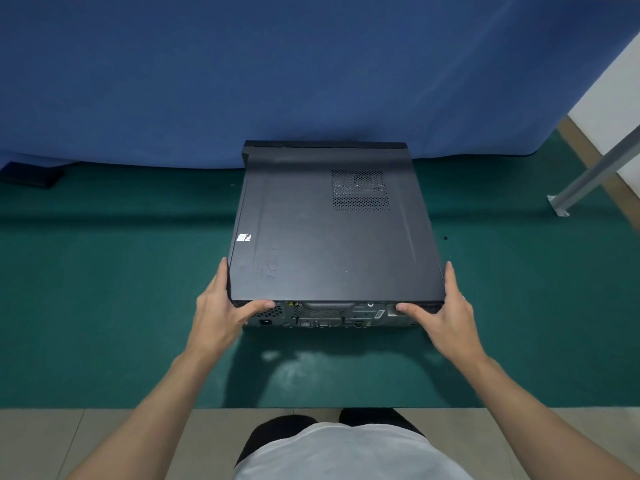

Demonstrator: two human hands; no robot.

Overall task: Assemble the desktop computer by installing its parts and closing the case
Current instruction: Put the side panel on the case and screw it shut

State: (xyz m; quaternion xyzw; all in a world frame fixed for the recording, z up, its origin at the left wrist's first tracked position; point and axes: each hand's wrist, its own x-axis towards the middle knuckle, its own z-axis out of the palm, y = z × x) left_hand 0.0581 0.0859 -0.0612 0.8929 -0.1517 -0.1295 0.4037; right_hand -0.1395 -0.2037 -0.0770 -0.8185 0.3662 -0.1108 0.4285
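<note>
A black desktop computer case [332, 237] lies flat on the green mat [121, 306], its rear port panel [332, 315] facing me. The side cover with a perforated vent [360, 190] is on top and sits closed over the case. My left hand [221, 306] grips the near left corner, fingers along the left side and thumb on the rear edge. My right hand [446, 310] grips the near right corner the same way, thumb pressed against the rear panel.
A blue cloth [311, 71] hangs behind the case. A dark flat object [31, 174] lies at the far left on the mat. A metal leg [588, 174] with a floor bracket stands at the right. The table's near edge [311, 407] runs in front of my body.
</note>
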